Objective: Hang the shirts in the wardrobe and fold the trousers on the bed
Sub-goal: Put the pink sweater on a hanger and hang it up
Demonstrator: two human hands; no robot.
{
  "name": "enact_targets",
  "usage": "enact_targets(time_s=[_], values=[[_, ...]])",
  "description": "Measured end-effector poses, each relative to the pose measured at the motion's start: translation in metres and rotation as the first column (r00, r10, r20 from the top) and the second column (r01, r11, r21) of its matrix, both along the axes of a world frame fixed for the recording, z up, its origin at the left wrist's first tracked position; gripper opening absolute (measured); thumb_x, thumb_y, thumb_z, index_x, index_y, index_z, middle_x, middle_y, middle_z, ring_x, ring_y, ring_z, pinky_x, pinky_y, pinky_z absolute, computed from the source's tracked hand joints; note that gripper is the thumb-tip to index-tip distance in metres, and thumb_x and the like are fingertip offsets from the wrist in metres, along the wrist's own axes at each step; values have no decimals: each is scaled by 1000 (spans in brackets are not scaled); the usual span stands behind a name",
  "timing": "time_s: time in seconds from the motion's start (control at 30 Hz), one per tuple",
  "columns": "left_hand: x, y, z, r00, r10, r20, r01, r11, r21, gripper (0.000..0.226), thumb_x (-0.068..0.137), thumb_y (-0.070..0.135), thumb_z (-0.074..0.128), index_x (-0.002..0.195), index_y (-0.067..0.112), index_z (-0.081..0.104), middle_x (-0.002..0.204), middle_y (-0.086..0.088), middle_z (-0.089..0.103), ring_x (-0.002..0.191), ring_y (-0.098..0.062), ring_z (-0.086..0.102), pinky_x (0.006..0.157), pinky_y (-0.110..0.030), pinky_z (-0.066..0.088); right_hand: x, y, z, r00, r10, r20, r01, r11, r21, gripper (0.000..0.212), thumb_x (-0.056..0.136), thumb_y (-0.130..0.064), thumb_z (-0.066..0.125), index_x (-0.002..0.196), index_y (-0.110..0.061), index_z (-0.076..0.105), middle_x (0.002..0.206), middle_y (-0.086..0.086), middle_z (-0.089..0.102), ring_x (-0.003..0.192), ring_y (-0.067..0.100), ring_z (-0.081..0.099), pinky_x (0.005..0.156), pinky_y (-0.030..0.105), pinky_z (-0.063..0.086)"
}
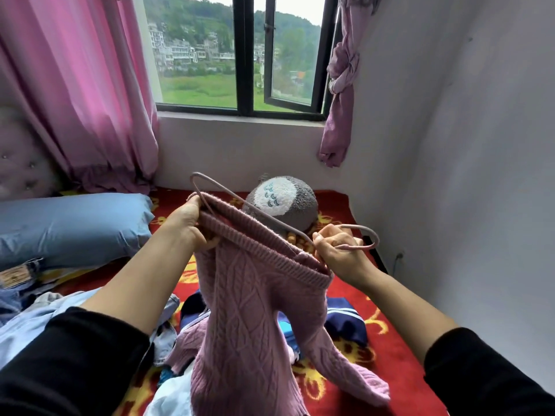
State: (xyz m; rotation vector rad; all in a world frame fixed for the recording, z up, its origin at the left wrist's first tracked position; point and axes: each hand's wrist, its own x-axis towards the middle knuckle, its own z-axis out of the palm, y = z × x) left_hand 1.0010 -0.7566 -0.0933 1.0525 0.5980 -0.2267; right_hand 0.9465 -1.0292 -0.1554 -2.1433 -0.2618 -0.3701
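Obs.: person stands at the near edge of the bed, both arms raised over it. The mauve cable-knit sweater [249, 295] is held up in the air between the hands, body and one sleeve drooping onto the bed.

Left hand [186, 223]: fingers curled, pinching the sweater's ribbed opening together with one end of the thin mauve wire hanger [360, 226].
Right hand [339, 250]: fingers curled round the hanger at its hook, just beside the other end of the ribbed edge.

Risk (judgement): the rib looks stretched taut across the hanger. If either pinch loosens, the edge could slide off the hanger's end and the sweater would drop. The wire end could also snag the loose knit. The trailing sleeve may drag the heaped clothes.

Surface: red bed cover with yellow motifs [390, 355]. Pale blue and denim garments [45, 319] heaped near left, navy striped garment [345, 322] under the sweater.

Room: blue pillow [75, 226] at left, grey plush toy [282, 202] at far centre, black-framed window [240, 55], pink curtains [75, 85], white wall [450, 145] at right. No wardrobe in view.
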Motion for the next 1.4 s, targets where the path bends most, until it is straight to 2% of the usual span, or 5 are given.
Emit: enact_targets(time_s=[0.57, 0.8, 1.0, 1.2, 1.4], values=[[-12, 27, -2, 969, -174, 175, 167, 984, 57, 32, 91, 26, 35, 67, 16, 54, 47, -3, 60, 38, -17, 60, 39, -27, 51, -4, 32, -27, 997, -20, -75, 29, 991, 129, 44, 97, -12, 51, 56, 4, 58, 69, 17, 60, 67, 19, 55, 66, 29, 42], [-10, 48, -14, 900, -389, 198, 378, 921, 93, 80, 66, 76, 54, 100, 5, 65, 96, -16, 66, 89, -31, 64, 70, -41, 56, -6, 32, -22, 996, 82, -25, -82, 997, 13, 51, 98, -11, 49, 48, -2, 49, 61, -2, 52, 59, 7, 50, 62, 28, 40], [-4, 56, -22, 918, -359, 170, 356, 933, 47, 71, 62, 50, 76, 111, 4, 56, 96, -14, 55, 100, -30, 56, 96, -47, 47, -6, 21, -27, 997, 60, -42, -61, 997, -38, 53, 98, -12, 49, 46, -5, 50, 63, 0, 55, 64, 13, 54, 68, 37, 43], [-5, 56, -24, 946, -303, 113, 261, 923, 282, 21, 80, 28, 71, 88, 10, 62, 83, -8, 50, 73, -18, 56, 51, -29, 58, -7, 7, -11, 990, 31, -140, -39, 997, -59, 51, 97, -13, 52, 48, 0, 57, 81, 7, 63, 75, -2, 55, 68, 12, 39], [-4, 46, -32, 863, -459, 212, -11, 403, 915, 22, 74, 30, 79, 74, 10, 70, 65, -1, 62, 65, -15, 58, 60, -28, 49, 4, 16, 23, 977, -80, -199, 2, 932, -364, 45, 93, -27, 55, 48, -23, 52, 77, -10, 62, 94, 17, 58, 91, 39, 40]])
